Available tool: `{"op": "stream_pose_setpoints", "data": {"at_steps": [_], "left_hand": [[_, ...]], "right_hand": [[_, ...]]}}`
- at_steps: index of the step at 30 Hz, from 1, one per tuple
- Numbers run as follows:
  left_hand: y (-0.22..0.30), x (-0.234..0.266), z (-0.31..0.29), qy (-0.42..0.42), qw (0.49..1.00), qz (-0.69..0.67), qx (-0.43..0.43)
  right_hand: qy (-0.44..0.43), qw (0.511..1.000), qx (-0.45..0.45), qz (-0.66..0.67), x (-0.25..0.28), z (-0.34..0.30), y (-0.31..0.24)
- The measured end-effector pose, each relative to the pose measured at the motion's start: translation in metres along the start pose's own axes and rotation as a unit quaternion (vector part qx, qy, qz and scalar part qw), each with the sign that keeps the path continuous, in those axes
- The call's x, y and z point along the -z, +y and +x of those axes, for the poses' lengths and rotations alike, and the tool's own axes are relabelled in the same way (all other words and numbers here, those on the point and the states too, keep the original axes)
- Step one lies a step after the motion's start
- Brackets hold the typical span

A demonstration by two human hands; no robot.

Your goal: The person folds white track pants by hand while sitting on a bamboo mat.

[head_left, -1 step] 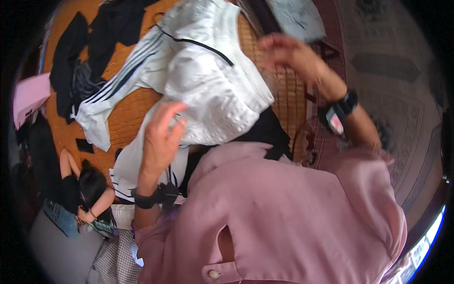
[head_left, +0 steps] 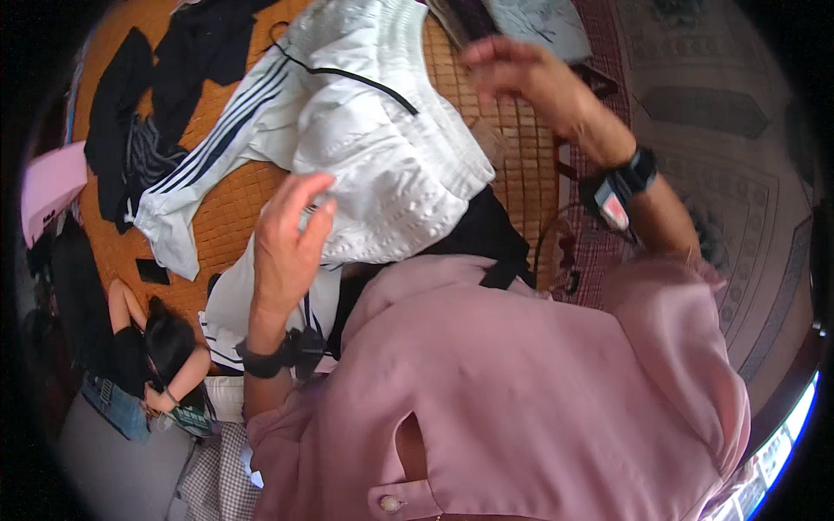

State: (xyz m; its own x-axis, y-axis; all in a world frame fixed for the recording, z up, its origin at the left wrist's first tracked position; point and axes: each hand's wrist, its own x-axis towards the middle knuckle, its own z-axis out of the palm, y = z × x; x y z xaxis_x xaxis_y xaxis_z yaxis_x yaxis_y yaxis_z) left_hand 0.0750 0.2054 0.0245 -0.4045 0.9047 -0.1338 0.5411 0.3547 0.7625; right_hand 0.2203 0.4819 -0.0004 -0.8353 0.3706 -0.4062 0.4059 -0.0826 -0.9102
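Arranging white track pants [head_left: 373,178] lying on the woven mat [head_left: 234,204], it seems.
Left hand [head_left: 291,239] loosely open at the fabric, contact unclear; right hand [head_left: 530,78] open, apart from the waistband [head_left: 436,122]; the next move likely calls for gripping that edge.

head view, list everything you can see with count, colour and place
trousers: one, white with dark stripes, centre
dark garments: at least two, black, upper left
black cloth: one, below the waistband
woven mat: one, orange-brown, under the clothes
grey cloth: one, pale, top right
pink object: one, left edge
flat rectangle: one, black, left on mat
other person: one, dark top, lower left
checked cloth: one, grey-white, bottom left
top: one, pink, worn
wristbands: two, black, each wrist
left hand: one, bare, by trousers
right hand: one, bare, right of waistband
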Motion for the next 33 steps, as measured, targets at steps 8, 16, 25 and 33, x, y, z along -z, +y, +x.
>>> {"op": "stream_pose_setpoints", "data": {"at_steps": [8, 16, 25, 33], "left_hand": [[0.008, -0.049, 0.036, 0.004, 0.988, 0.069, -0.135], [-0.011, -0.022, 0.023, 0.025, 0.929, -0.348, 0.122], [-0.021, -0.014, 0.044, 0.064, 0.697, -0.695, 0.166], [-0.067, 0.092, -0.007, 0.261, 0.687, -0.677, 0.033]], "right_hand": [[-0.052, 0.937, 0.273, -0.211, -0.038, 0.063, -0.040], [-0.054, 0.878, 0.329, -0.343, -0.077, 0.063, -0.033], [-0.347, 0.886, 0.192, -0.240, -0.092, 0.004, -0.041], [-0.353, 0.856, 0.262, -0.274, -0.093, 0.007, -0.022]]}}
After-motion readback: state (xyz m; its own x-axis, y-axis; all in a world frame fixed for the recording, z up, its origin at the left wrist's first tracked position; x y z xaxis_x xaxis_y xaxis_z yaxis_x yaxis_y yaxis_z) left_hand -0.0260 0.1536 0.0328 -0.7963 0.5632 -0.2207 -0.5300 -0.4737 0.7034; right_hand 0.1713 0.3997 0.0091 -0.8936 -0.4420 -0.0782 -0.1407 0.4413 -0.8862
